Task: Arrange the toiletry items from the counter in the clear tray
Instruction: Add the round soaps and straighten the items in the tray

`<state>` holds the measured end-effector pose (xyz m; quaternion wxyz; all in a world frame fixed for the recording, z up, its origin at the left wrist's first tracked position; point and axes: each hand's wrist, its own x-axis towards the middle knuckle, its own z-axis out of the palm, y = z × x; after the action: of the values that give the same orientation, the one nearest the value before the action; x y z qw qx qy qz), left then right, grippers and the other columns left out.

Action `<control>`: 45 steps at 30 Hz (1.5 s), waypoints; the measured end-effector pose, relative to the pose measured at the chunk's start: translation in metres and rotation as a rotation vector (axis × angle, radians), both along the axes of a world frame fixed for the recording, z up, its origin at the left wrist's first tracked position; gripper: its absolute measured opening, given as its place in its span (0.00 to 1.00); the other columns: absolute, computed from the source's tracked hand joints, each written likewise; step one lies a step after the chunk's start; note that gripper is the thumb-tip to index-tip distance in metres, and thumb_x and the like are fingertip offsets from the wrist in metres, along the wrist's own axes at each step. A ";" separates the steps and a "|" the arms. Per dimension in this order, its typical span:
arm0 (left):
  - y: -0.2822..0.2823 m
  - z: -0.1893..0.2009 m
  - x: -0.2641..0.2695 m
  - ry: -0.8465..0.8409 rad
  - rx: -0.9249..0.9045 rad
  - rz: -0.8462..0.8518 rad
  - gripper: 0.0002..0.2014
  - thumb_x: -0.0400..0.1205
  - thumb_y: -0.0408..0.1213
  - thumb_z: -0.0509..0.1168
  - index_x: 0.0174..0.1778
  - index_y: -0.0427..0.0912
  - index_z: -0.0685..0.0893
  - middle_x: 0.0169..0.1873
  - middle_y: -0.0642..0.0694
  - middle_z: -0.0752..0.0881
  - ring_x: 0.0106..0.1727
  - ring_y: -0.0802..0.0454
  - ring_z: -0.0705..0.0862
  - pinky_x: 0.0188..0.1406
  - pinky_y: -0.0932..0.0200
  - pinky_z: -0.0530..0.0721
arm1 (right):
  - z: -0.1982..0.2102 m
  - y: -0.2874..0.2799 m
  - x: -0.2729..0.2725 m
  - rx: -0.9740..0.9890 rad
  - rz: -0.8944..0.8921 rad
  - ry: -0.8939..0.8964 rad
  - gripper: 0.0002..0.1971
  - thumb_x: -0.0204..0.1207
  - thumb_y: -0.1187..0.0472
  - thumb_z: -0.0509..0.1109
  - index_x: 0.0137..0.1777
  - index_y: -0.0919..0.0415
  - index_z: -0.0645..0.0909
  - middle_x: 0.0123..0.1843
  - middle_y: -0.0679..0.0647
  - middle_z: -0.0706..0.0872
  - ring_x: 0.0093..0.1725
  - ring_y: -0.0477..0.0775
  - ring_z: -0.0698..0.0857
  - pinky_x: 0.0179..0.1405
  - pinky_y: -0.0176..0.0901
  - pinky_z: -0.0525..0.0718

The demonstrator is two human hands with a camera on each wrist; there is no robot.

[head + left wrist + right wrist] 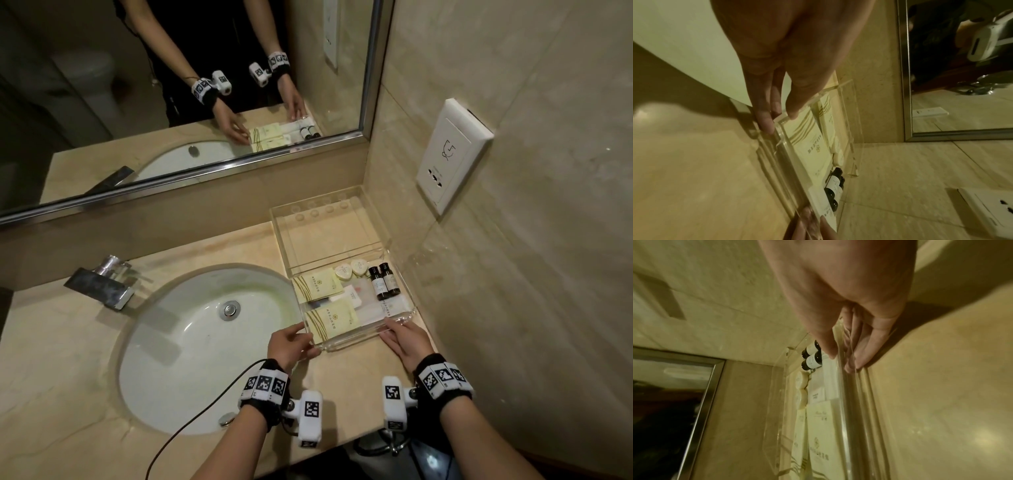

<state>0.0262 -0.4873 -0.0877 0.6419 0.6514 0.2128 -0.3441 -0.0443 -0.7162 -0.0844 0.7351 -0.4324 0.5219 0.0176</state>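
Observation:
The clear tray (356, 340) sits on the counter in the corner beside the wall. Inside lie two cream packets (317, 284), two round soaps (351, 269), two dark bottles (384, 282) and white sachets (354, 298). My left hand (295, 345) pinches the tray's near-left corner; in the left wrist view my left hand (780, 116) has the thumb inside and fingers outside the tray wall (777, 162). My right hand (404, 339) grips the near-right rim. The right wrist view shows my right hand (842, 353) pinching that wall (857, 402), beside the bottles (812, 361).
The tray's clear lid (329, 233) stands open against the back wall. The white sink (191, 342) with its chrome faucet (102, 284) lies left of the tray. A wall socket (452, 154) is on the right wall, and a mirror (171, 85) hangs behind.

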 end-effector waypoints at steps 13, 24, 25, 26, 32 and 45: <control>-0.003 0.000 0.003 -0.108 -0.046 0.018 0.18 0.79 0.23 0.68 0.66 0.29 0.81 0.45 0.31 0.88 0.30 0.44 0.88 0.37 0.56 0.90 | 0.013 0.005 0.009 0.032 -0.115 -0.029 0.12 0.80 0.73 0.67 0.59 0.61 0.73 0.59 0.64 0.81 0.61 0.59 0.81 0.69 0.51 0.80; 0.000 -0.003 0.010 -0.143 -0.054 0.046 0.19 0.79 0.24 0.68 0.67 0.29 0.80 0.44 0.34 0.86 0.40 0.37 0.86 0.41 0.53 0.92 | 0.007 0.008 0.013 0.046 -0.103 -0.058 0.11 0.80 0.72 0.68 0.60 0.66 0.76 0.56 0.63 0.84 0.57 0.56 0.84 0.62 0.45 0.82; 0.001 -0.003 0.013 -0.143 -0.058 0.048 0.19 0.79 0.24 0.68 0.67 0.29 0.80 0.44 0.34 0.86 0.41 0.37 0.86 0.41 0.53 0.92 | 0.007 0.008 0.015 0.043 -0.098 -0.062 0.11 0.79 0.72 0.68 0.61 0.67 0.77 0.56 0.63 0.84 0.56 0.56 0.84 0.61 0.45 0.82; 0.002 -0.003 0.015 -0.143 -0.061 0.052 0.19 0.79 0.25 0.68 0.67 0.29 0.80 0.44 0.34 0.86 0.41 0.37 0.86 0.41 0.52 0.92 | 0.007 0.009 0.017 0.039 -0.095 -0.064 0.11 0.79 0.72 0.68 0.61 0.67 0.77 0.57 0.63 0.84 0.55 0.56 0.84 0.61 0.45 0.82; 0.004 -0.009 0.024 -0.154 -0.017 0.045 0.19 0.79 0.25 0.68 0.67 0.29 0.80 0.43 0.34 0.85 0.34 0.45 0.88 0.40 0.56 0.91 | 0.004 0.013 0.025 0.043 -0.107 -0.063 0.12 0.80 0.73 0.68 0.62 0.69 0.76 0.59 0.65 0.84 0.59 0.58 0.84 0.61 0.46 0.83; -0.002 -0.011 0.031 -0.161 -0.015 0.072 0.19 0.79 0.27 0.68 0.67 0.31 0.81 0.54 0.33 0.89 0.41 0.42 0.91 0.43 0.57 0.91 | -0.005 0.009 0.036 -0.045 -0.096 -0.077 0.07 0.78 0.70 0.71 0.52 0.61 0.79 0.54 0.60 0.87 0.54 0.55 0.87 0.39 0.33 0.90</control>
<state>0.0570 -0.4889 -0.0990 0.6736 0.6642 0.1810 -0.2689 -0.0082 -0.7072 -0.0893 0.7447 -0.4237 0.5137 -0.0458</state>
